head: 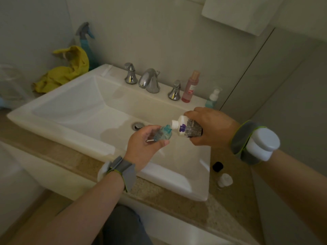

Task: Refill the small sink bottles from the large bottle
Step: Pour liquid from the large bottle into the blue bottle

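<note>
Grey wristbands (123, 169) with white pods (261, 145)

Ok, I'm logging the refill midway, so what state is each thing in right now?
Small blue bottle: uncapped, tilted, held by the left hand over the sink.
Large white bottle: uncapped, tipped, neck at the small blue bottle's mouth, gripped by the right hand.
Pink bottle: upright, capped, on the sink ledge.
Teal bottle: upright, capped.
Black cap: off, lying on the counter.
White cap: off, on the counter.
Faucet: no water running.
</note>
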A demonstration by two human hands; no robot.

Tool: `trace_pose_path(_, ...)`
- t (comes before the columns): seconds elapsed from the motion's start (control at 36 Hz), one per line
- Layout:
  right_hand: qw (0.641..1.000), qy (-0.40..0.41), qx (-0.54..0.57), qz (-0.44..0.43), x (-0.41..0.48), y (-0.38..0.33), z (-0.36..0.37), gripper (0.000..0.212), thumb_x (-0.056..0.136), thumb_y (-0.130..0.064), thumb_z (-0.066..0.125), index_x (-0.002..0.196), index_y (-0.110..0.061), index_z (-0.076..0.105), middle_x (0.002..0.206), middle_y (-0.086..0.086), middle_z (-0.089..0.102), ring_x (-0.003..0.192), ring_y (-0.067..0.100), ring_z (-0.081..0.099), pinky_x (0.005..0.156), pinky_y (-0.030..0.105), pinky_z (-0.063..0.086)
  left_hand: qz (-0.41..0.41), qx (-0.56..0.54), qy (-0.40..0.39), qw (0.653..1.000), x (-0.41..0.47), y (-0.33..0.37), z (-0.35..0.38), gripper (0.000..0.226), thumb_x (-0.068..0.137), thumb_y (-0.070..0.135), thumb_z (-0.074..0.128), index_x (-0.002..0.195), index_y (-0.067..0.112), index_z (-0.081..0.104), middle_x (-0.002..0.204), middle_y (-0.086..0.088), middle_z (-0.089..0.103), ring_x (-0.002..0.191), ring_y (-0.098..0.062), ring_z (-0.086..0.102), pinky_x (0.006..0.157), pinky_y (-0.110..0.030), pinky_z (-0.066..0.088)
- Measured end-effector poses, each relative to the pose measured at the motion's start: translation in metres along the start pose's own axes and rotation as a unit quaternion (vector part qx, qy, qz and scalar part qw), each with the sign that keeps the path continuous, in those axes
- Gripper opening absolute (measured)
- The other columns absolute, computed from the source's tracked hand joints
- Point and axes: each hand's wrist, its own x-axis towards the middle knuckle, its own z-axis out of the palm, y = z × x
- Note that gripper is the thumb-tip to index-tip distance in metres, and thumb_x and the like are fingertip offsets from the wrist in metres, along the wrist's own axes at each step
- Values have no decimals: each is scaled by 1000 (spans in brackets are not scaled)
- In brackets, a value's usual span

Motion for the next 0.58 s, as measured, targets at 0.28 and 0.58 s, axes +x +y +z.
trace_pose_path(0.28,1000,-3,-4,1,-1,-1,-2,54,73,-38,68,121,-23,50,102,2,53,94,24,53,80,38,48,-4,-6,6,1000,0,0,1,34,70,9,81,99,20,68,100,-5,72,95,-21,67,85,-34,55)
trace_pose_path(0.58,1000,-8,-8,3,-1,-1,-1,57,73,-40,68,124,-24,48,104,2,53,96,24,53,82,39,47,6,1,8,1000,-3,4,1,35,70,9,81,90,34,67,94,3,72,91,-18,68,83,-33,55)
